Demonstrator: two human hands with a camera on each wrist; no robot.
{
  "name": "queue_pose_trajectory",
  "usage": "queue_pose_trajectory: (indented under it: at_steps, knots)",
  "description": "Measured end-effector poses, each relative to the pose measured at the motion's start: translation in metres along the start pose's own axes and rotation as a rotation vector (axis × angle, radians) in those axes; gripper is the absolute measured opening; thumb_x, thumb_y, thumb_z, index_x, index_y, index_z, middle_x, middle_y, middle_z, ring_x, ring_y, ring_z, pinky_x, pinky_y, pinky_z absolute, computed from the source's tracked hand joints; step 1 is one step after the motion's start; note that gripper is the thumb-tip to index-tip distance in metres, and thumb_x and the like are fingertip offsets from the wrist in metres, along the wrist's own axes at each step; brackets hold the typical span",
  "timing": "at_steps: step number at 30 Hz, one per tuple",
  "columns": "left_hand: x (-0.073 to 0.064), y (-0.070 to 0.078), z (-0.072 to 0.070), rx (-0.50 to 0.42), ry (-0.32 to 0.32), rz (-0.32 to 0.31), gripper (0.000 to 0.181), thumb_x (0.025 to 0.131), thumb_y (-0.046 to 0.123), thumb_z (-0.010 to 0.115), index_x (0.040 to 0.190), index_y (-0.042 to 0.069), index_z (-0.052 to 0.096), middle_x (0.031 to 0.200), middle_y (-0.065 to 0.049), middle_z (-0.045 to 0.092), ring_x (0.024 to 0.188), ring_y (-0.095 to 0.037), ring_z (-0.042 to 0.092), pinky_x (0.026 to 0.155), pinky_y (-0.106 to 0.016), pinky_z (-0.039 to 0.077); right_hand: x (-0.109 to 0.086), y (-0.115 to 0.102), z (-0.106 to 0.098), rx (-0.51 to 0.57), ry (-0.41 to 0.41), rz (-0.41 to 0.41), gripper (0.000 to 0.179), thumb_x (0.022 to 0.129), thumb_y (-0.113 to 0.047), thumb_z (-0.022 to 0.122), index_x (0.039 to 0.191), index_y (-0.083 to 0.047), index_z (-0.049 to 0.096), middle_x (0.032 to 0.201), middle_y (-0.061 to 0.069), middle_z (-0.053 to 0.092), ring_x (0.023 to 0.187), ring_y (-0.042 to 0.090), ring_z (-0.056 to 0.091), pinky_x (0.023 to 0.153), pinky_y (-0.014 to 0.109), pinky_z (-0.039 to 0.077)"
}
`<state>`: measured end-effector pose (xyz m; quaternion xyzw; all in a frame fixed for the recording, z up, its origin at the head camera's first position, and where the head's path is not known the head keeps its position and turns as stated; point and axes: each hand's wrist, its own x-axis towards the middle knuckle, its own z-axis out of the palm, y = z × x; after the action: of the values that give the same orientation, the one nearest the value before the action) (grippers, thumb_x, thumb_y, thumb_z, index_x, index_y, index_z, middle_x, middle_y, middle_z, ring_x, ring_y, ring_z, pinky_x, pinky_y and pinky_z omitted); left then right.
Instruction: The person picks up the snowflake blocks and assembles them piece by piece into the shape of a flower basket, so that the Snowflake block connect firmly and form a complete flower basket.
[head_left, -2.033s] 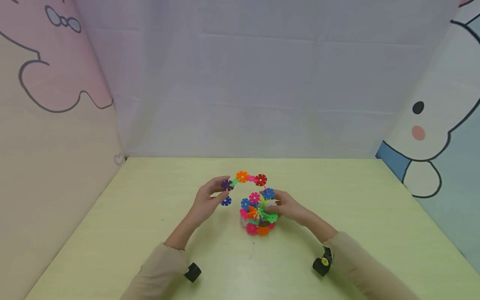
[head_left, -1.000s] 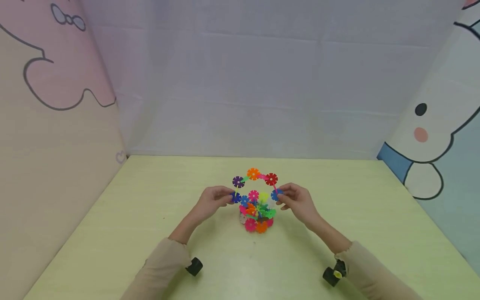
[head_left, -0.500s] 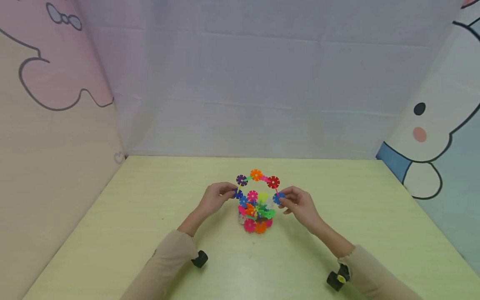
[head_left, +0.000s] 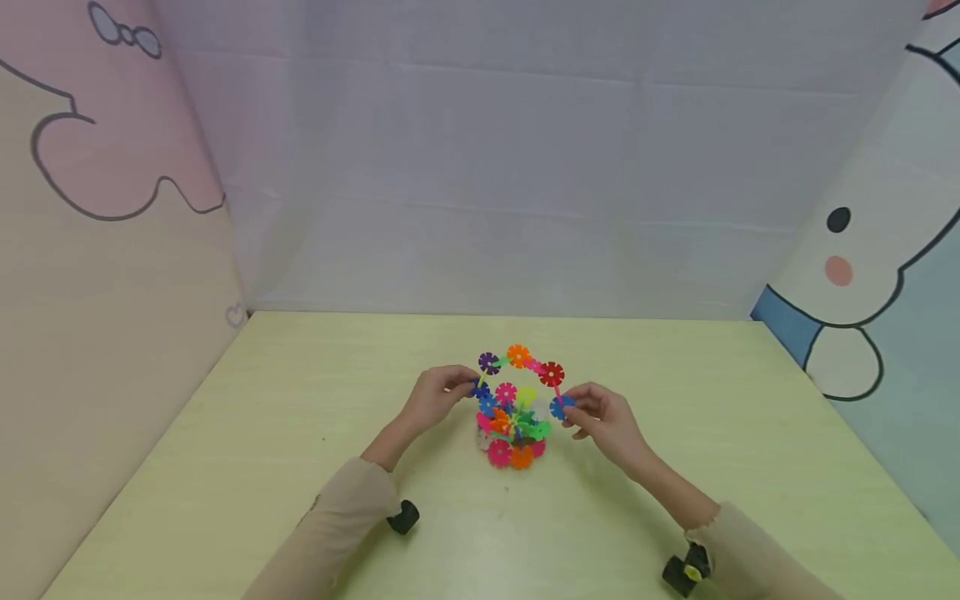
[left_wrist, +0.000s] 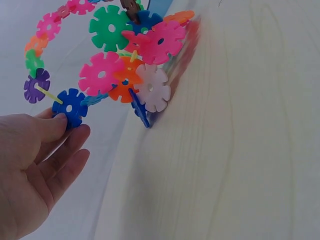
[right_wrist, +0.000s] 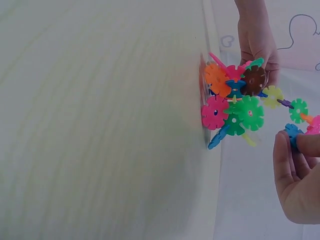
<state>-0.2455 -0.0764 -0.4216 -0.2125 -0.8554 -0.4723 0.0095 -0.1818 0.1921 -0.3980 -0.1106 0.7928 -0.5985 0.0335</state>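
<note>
A rounded cluster of interlocking snowflake discs [head_left: 500, 453] in many colours sits on the table. Above it arches a chain of linked discs, with a purple disc [head_left: 489, 363], an orange disc [head_left: 518, 356] and a red disc [head_left: 551, 374]. My left hand [head_left: 437, 397] pinches the dark blue disc [left_wrist: 69, 108] at the chain's left end, close beside the cluster's light blue piece [left_wrist: 96, 99]; whether they are joined I cannot tell. Between thumb and fingers, my right hand [head_left: 610, 423] pinches the blue disc [right_wrist: 292, 134] at the other end, apart from the cluster's right side.
The pale wooden table [head_left: 262, 433] extends around the cluster, with a white cloth wall [head_left: 480, 167] behind its far edge. Printed cartoon panels stand left and right. A black wrist camera [head_left: 403, 517] hangs at the left sleeve, another black camera [head_left: 681, 575] at the right.
My left hand has shifted from the purple disc to the dark blue end disc and moved right. The right hand moved away from the cluster to the right, and the chain shifted right with them.
</note>
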Motion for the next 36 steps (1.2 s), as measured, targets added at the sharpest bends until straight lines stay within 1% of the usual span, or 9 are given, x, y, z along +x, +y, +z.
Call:
queue_pose_trajectory:
  at_steps: [7,11,16,21,24,25,28,33,36]
  knots:
    - [0.000,0.002,-0.001,0.018,-0.017,0.024,0.015,0.087,0.005,0.058,0.099,0.004,0.067,0.092,-0.006,0.068,0.079,-0.015,0.064,0.070,-0.026,0.052,-0.010,0.000,0.002,-0.078,-0.013,-0.008,0.014,0.085,-0.004,0.060,0.097,0.004,0.056,0.087,0.024,0.064,0.078,0.035,0.061,0.061,0.028,0.054]
    - [0.000,0.002,-0.001,0.035,-0.010,0.046,0.014,0.086,0.004,0.059,0.098,0.005,0.067,0.091,-0.006,0.068,0.078,-0.014,0.064,0.069,-0.026,0.052,-0.014,0.002,0.006,-0.120,-0.026,-0.017,0.012,0.083,-0.004,0.063,0.091,0.004,0.057,0.084,0.019,0.065,0.075,0.033,0.063,0.061,0.028,0.055]
    - [0.000,0.002,0.000,0.048,-0.013,0.045,0.014,0.086,0.004,0.059,0.098,0.005,0.068,0.091,-0.005,0.068,0.077,-0.014,0.064,0.068,-0.024,0.052,-0.016,0.003,0.011,-0.147,0.021,-0.007,0.009,0.082,-0.002,0.064,0.088,0.003,0.058,0.081,0.012,0.065,0.071,0.030,0.065,0.061,0.024,0.054]
    - [-0.001,0.003,0.001,0.038,-0.019,0.047,0.014,0.086,0.005,0.059,0.097,0.005,0.068,0.090,-0.005,0.068,0.077,-0.014,0.064,0.068,-0.026,0.052,-0.017,0.003,0.016,-0.158,0.072,0.017,0.008,0.081,0.000,0.064,0.085,0.001,0.057,0.080,0.012,0.065,0.071,0.029,0.064,0.062,0.021,0.053]
    - [-0.002,0.002,0.000,0.020,-0.019,0.075,0.013,0.087,0.006,0.059,0.097,0.005,0.068,0.090,-0.005,0.068,0.076,-0.013,0.064,0.068,-0.027,0.053,-0.017,0.002,0.019,-0.154,0.079,0.034,0.008,0.081,0.001,0.064,0.085,0.001,0.057,0.081,0.012,0.065,0.072,0.028,0.065,0.063,0.021,0.053]
    - [-0.003,0.002,-0.001,0.021,-0.014,0.098,0.013,0.087,0.007,0.059,0.096,0.004,0.068,0.089,-0.005,0.068,0.076,-0.013,0.064,0.068,-0.027,0.053,-0.017,0.001,0.020,-0.151,0.079,0.040,0.008,0.081,0.001,0.064,0.085,0.002,0.056,0.081,0.012,0.065,0.072,0.028,0.065,0.063,0.022,0.053]
    - [-0.004,0.002,-0.002,0.025,-0.010,0.114,0.013,0.087,0.008,0.060,0.095,0.003,0.069,0.088,-0.006,0.069,0.075,-0.012,0.065,0.068,-0.026,0.053,-0.015,0.000,0.020,-0.161,0.079,0.043,0.008,0.082,0.002,0.063,0.085,0.003,0.056,0.083,0.013,0.064,0.074,0.028,0.066,0.064,0.024,0.054]
    - [-0.006,0.007,-0.004,0.079,-0.038,0.036,0.013,0.084,0.007,0.062,0.094,0.004,0.071,0.088,-0.005,0.069,0.078,-0.013,0.065,0.070,-0.026,0.053,0.000,0.002,0.011,-0.219,0.114,-0.018,0.005,0.083,0.003,0.061,0.083,0.004,0.057,0.083,0.015,0.065,0.074,0.031,0.066,0.065,0.026,0.054]
    - [-0.008,0.010,-0.002,0.123,-0.047,0.029,0.013,0.083,0.007,0.064,0.093,0.005,0.071,0.088,-0.004,0.070,0.079,-0.012,0.065,0.069,-0.022,0.052,0.008,0.005,0.006,-0.227,0.122,-0.034,0.004,0.083,0.003,0.061,0.082,0.005,0.057,0.082,0.017,0.066,0.073,0.032,0.066,0.065,0.027,0.054]
